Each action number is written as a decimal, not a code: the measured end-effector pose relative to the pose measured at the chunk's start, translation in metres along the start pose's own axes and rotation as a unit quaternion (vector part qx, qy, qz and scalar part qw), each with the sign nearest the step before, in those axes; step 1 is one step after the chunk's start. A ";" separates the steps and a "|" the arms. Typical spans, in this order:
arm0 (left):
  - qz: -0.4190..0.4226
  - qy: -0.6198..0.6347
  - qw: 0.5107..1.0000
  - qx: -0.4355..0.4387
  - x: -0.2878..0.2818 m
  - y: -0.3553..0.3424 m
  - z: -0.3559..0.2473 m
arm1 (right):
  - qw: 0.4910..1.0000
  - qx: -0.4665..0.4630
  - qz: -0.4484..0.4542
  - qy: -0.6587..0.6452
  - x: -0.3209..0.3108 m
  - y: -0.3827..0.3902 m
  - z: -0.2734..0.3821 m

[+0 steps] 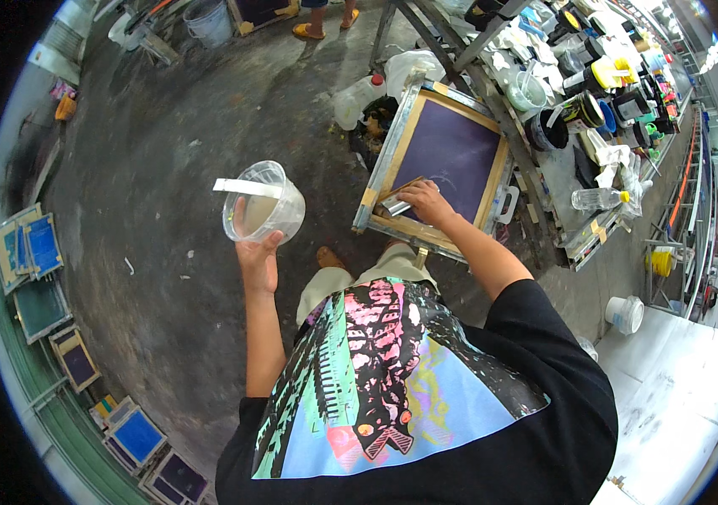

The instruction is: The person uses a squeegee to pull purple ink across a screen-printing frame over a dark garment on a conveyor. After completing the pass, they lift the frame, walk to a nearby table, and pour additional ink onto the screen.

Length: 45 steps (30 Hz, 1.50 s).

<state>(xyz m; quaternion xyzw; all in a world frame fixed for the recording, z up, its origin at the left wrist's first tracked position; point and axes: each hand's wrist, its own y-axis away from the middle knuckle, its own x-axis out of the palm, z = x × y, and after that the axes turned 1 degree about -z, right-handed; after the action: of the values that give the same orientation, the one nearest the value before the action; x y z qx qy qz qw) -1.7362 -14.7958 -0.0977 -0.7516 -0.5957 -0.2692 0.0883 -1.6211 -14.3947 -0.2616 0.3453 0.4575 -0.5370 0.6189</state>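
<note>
My left hand (259, 254) is wrapped round the side and base of a translucent plastic tub (290, 210), holding it up over the floor. A white strip (242, 186) lies across the tub's mouth, and some pale stuff shows inside. My right hand (428, 202) is closed on a short silver metal bar-like tool with a brownish edge (395, 204), perhaps a squeegee or scoop coater. That tool is at the near left part of a printing screen (451, 139) with dark purple mesh and a taped frame. Faint pale marks show on the mesh beyond my hand. The screen leans tilted in front of me.
A workbench crowded with ink tubs (547, 130), rags and a clear bottle (599, 199) runs along the right. Left of the screen stand a red-capped jug (359, 101) and a black bag (376, 130). Another person's sandalled feet (308, 31) are at the back. Several screens (41, 307) line the left wall.
</note>
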 end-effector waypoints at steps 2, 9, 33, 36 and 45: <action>0.000 0.000 1.000 -0.001 0.000 0.000 -0.001 | 1.000 -0.021 0.004 0.002 0.000 -0.003 0.002; 0.011 -0.015 1.000 0.010 -0.001 0.003 -0.002 | 0.993 -0.087 0.079 0.013 -0.009 -0.021 0.004; 0.170 -0.112 0.974 -0.102 0.047 -0.021 0.077 | 0.974 0.128 0.177 0.054 -0.052 0.117 -0.007; 0.169 -0.121 0.973 -0.104 0.039 -0.014 0.108 | 0.960 0.238 0.138 0.049 -0.043 0.114 0.013; 0.142 -0.172 0.969 -0.108 0.024 0.023 0.154 | 0.948 0.300 0.006 -0.109 -0.035 0.076 0.014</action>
<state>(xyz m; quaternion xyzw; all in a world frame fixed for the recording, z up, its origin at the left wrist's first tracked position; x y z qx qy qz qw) -1.6649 -14.7120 -0.2108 -0.8687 -0.4561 -0.1837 -0.0599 -1.5435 -14.3816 -0.2288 0.4568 0.2035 -0.6801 0.5360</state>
